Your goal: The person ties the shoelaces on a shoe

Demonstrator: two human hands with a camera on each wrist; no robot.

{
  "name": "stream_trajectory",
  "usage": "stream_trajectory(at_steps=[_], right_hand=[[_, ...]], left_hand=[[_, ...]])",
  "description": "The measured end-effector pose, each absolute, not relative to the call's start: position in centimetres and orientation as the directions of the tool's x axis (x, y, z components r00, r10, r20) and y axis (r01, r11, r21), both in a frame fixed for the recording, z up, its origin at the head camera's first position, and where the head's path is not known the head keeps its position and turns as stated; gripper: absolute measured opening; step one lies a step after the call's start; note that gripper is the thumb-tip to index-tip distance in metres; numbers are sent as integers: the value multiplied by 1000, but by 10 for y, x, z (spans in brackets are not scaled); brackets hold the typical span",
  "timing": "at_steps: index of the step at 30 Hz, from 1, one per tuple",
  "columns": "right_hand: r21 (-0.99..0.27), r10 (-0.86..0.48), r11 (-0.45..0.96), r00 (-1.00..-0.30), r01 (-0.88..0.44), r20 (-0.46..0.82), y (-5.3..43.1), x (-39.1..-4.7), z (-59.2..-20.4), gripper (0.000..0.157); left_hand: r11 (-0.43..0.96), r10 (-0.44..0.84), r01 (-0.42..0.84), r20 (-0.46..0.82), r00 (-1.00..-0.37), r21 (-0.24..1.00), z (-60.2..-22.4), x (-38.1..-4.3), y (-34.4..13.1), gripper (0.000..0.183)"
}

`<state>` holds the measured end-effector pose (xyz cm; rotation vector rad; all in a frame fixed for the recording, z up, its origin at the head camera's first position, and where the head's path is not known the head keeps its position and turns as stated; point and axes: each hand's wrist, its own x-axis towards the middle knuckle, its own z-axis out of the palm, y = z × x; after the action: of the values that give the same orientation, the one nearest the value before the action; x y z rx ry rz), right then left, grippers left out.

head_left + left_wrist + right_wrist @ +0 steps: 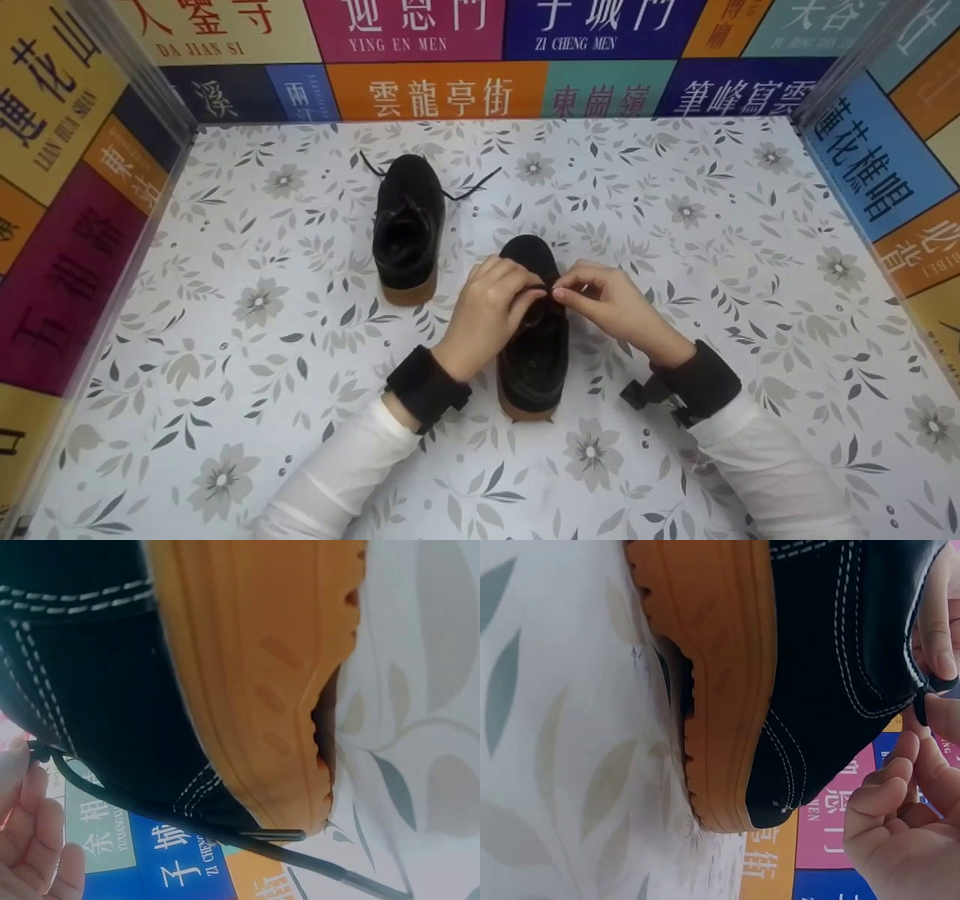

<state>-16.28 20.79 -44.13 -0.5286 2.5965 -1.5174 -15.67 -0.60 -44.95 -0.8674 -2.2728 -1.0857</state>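
A black shoe (529,251) with a tan sole (705,675) and white stitching stands upright, toe pointing away, between the two hands. Over its lacing, the left hand (486,311) pinches the black shoelace (112,799) between thumb and fingers. From the other side, the right hand (619,304) pinches the lace close to the top eyelets, its fingertips almost meeting the left ones. Loose lace ends hang along the shoe's side in the left wrist view. The fingers partly cover the knot area, so the exact form of the lace there is hidden.
A second black shoe (409,180) stands farther back on the left, its laces (476,184) spread out to both sides. Under everything lies a white floral-patterned tabletop (255,375). Colourful panels with printed characters (439,90) wall in the back and both sides.
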Motion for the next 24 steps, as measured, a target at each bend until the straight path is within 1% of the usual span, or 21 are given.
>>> stream_trajectory(at_steps=[7,15,24], right_hand=[[-816,-365,488,-922,-309,130,211,-164,-436,9],[-805,-381,514,-920,-297,97,217,-164,-430,10],[-791,-427,505,-896,-346,120,225,-166,-430,9]], left_hand=[[489,343,712,639,-689,504,-447,-155,-9,10],[494,349,706,628,-695,507,-446,-154,-14,9],[489,367,706,613,-700,513,-447,-154,-23,10]])
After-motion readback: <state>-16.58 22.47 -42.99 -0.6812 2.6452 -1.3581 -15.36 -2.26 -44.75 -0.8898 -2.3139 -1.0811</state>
